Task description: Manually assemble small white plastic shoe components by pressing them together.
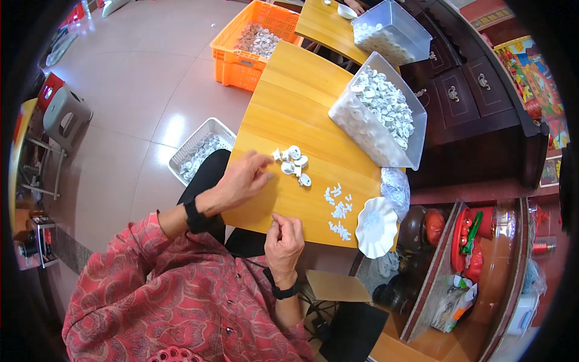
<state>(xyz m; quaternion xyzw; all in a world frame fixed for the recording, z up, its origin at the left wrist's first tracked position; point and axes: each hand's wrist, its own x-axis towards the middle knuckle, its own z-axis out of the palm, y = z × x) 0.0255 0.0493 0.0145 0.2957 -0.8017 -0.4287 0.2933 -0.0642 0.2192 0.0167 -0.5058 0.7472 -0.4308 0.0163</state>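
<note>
Over the left edge of the wooden table (289,90) my left hand (241,178) is open, fingers apart and stretched toward a small cluster of round white plastic parts (294,163). It stays just short of them. My right hand (283,241) is at the table's near edge, fingers curled into a pinch; what they hold, if anything, is hidden. To its right lie several loose little white plastic pegs (341,209). Beyond them sits a white scalloped dish (377,226) with more small pale pieces in it.
A clear plastic bin (356,136) heaped with white parts stands on the table's far right. On the floor are an orange crate (232,69) and a white basket (181,154), both holding similar parts. Dark drawers (455,90) and a shelf unit (434,289) border the right side.
</note>
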